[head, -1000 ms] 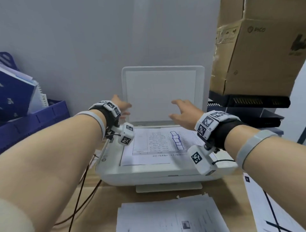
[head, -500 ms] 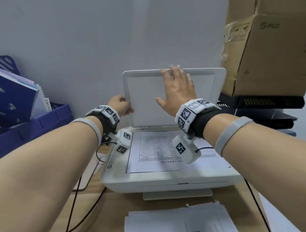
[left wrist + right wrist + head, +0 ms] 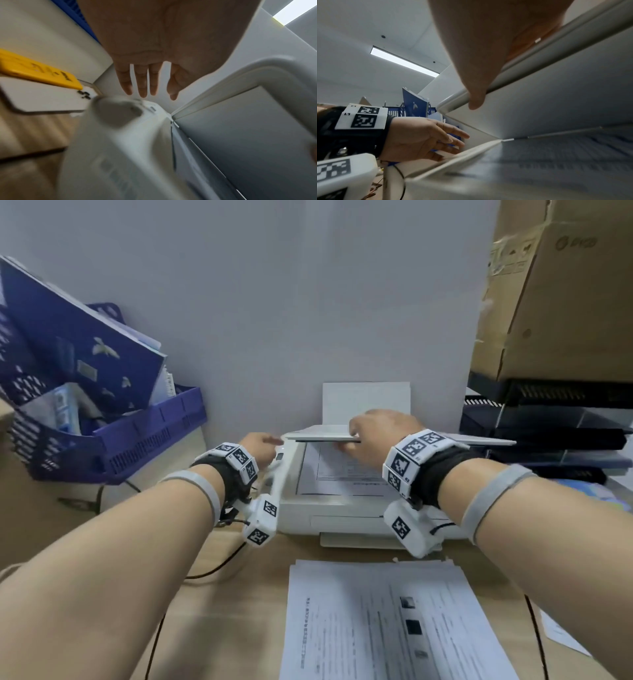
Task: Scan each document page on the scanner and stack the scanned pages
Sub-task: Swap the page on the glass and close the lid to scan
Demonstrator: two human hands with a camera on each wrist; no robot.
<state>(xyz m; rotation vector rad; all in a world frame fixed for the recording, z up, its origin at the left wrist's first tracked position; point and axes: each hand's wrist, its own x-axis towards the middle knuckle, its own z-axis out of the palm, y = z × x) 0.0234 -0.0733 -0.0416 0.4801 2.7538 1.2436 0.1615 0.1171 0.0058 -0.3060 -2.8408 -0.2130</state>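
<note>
Right hand (image 3: 378,436) grips the front edge of the flat white scanner lid (image 3: 322,435), held half-lowered above the printed page (image 3: 337,470) on the glass; left hand (image 3: 262,448), fingers (image 3: 142,83) straight and relaxed, hovers at the white scanner (image 3: 342,515) corner.

both forearms are bare, with no sleeves seen. a black fabric wrap (image 3: 432,474) is worn around the right wrist, and over it a white band of square plates (image 3: 416,453) printed with black-and-white coded markers. below that wrist a white box-shaped camera housing (image 3: 409,529) is hung, marked with the same kind of code, and a thin black cable (image 3: 442,527) is led from it. a plain grey elastic band (image 3: 489,501) is worn higher on the right forearm. the left wrist is fitted alike: a black wrap (image 3: 219,477), a white marker band (image 3: 239,458), a white coded housing (image 3: 262,520) and a grey forearm band (image 3: 202,491). small printed characters are seen beside the left band's markers (image 3: 361,117), too small to be read.
</note>
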